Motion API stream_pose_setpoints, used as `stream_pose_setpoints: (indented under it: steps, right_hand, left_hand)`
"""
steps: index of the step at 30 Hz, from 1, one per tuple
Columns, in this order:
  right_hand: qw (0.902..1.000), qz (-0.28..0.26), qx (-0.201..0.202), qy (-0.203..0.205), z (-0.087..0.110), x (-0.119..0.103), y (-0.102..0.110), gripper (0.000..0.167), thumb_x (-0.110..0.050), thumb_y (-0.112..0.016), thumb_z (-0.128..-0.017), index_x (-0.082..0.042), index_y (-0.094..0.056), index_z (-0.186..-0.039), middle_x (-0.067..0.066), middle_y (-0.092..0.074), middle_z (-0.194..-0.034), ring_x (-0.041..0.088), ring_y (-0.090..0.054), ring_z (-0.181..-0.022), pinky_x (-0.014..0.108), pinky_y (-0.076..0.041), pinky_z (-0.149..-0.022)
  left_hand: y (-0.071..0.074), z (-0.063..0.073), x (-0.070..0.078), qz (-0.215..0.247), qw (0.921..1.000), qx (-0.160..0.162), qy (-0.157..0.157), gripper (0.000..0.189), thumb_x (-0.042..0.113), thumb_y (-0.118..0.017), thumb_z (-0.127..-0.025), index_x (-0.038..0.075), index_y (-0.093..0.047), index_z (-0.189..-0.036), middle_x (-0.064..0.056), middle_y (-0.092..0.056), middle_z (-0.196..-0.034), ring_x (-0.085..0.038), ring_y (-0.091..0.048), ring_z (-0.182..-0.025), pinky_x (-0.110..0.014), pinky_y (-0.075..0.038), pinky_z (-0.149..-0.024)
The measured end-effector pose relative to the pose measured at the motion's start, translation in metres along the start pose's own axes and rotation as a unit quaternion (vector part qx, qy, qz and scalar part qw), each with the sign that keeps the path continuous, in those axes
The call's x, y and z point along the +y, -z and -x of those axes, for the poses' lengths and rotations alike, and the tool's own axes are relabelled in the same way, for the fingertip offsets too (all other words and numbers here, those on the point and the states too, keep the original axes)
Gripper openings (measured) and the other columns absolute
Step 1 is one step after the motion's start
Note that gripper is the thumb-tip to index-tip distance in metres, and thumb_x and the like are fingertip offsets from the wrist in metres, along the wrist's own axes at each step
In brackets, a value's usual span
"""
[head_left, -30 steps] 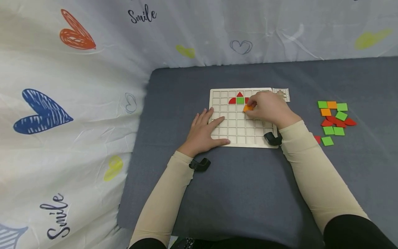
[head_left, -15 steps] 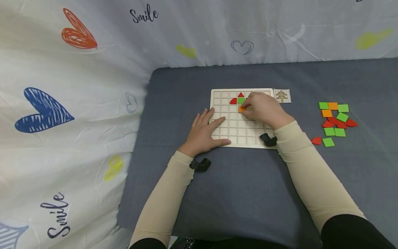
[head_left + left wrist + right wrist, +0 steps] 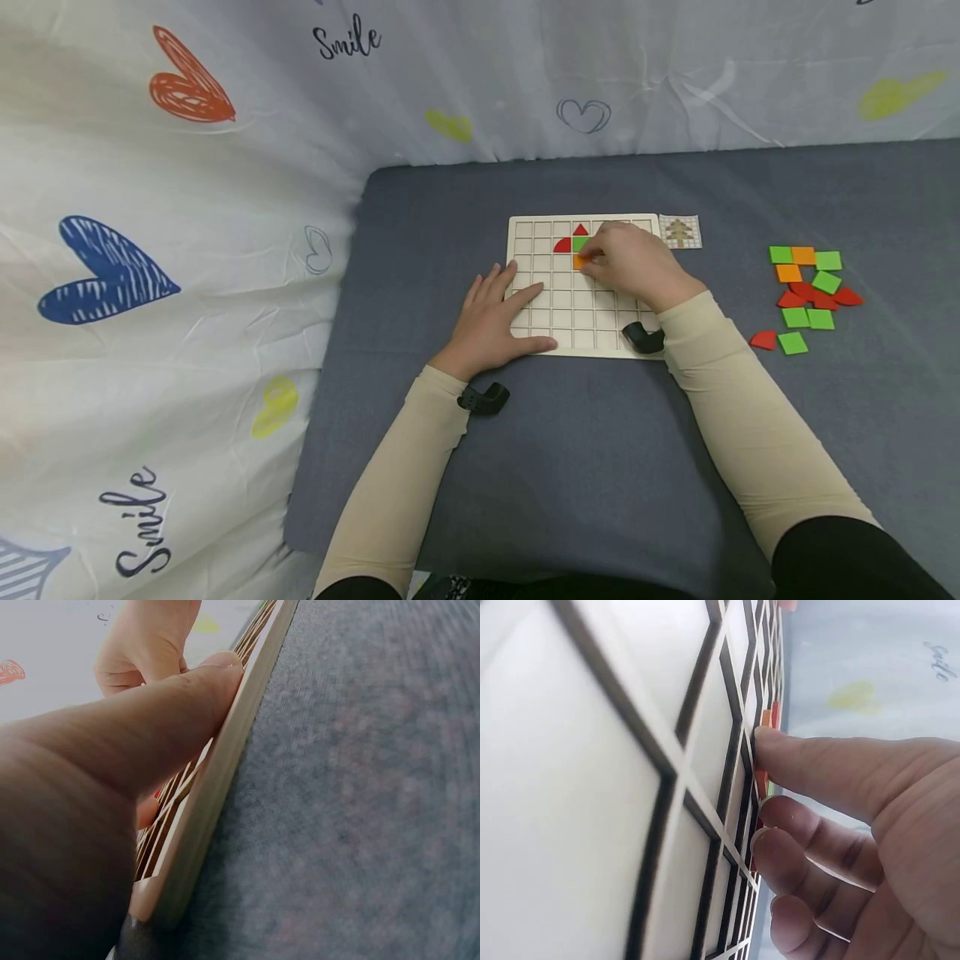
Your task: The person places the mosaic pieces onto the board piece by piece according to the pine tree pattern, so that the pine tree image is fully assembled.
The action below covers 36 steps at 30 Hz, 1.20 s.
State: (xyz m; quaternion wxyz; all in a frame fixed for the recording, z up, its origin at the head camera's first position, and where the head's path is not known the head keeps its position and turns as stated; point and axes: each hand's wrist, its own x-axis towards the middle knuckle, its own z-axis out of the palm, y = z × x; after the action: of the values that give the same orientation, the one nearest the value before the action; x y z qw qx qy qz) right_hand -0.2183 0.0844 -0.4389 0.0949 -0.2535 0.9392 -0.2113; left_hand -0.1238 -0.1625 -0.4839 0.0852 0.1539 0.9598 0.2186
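A pale gridded board lies on the grey cloth. My left hand rests spread over its lower left edge, fingers straight and thumb along the front rim. My right hand holds an orange square tile at a cell of the grid, thumb on it in the right wrist view; whether it is fully seated cannot be told. Just above that tile sits a green square tile, with a red quarter-round tile on its left and a red triangle tile above. My right fingers hide the cells right of the green tile.
A small pattern card showing a tree lies against the board's upper right side. Farther right are several loose tiles: green squares, orange squares and red pieces. A printed curtain hangs behind the table.
My right hand has moved left with the orange tile, from a tilted hold to the cell below the green tile. The pattern card has come into fuller view. My left hand has stayed put.
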Motion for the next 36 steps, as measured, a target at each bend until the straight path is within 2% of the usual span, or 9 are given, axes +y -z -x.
stream_pose_setpoints:
  steps: [13,22,30,36]
  right_hand:
    - [0.9998,-0.017,0.011,-0.003,0.006,-0.001,0.002,0.021,-0.011,-0.072,-0.098,-0.006,-0.081,-0.116,0.014,-0.071,-0.111,0.03,-0.065,-0.097,0.049,-0.054,-0.086]
    - [0.9997,-0.017,0.011,0.017,0.017,0.002,0.003,0.019,-0.012,-0.071,-0.097,-0.003,-0.081,-0.111,0.015,-0.07,-0.108,0.031,-0.064,-0.094,0.049,-0.054,-0.086]
    - [0.9996,-0.028,0.001,0.005,0.029,0.007,0.004,0.018,-0.015,-0.071,-0.098,-0.005,-0.082,-0.108,0.012,-0.073,-0.104,0.027,-0.064,-0.089,0.047,-0.054,-0.081]
    - [0.9992,-0.038,-0.008,-0.012,0.042,0.01,0.006,0.024,-0.018,-0.069,-0.099,-0.003,-0.08,-0.115,0.014,-0.074,-0.108,0.028,-0.066,-0.093,0.049,-0.055,-0.086]
  left_hand:
    - [0.001,-0.002,0.002,-0.007,1.0,0.001,-0.001,0.093,0.077,-0.072,-0.083,0.035,-0.043,-0.162,-0.002,-0.008,-0.178,-0.023,0.002,-0.164,-0.042,0.006,-0.132]
    - [0.002,-0.002,0.002,-0.008,1.0,-0.001,-0.001,0.093,0.077,-0.072,-0.083,0.034,-0.044,-0.161,-0.004,-0.009,-0.178,-0.024,0.002,-0.164,-0.043,0.006,-0.132]
    - [0.001,-0.001,0.003,-0.006,1.0,-0.001,0.004,0.093,0.075,-0.073,-0.083,0.033,-0.045,-0.161,-0.005,-0.01,-0.177,-0.025,0.001,-0.164,-0.044,0.005,-0.132]
    - [0.0,0.0,0.003,-0.006,0.9999,-0.004,0.007,0.093,0.075,-0.074,-0.083,0.033,-0.045,-0.161,-0.004,-0.009,-0.178,-0.024,0.001,-0.164,-0.043,0.006,-0.132]
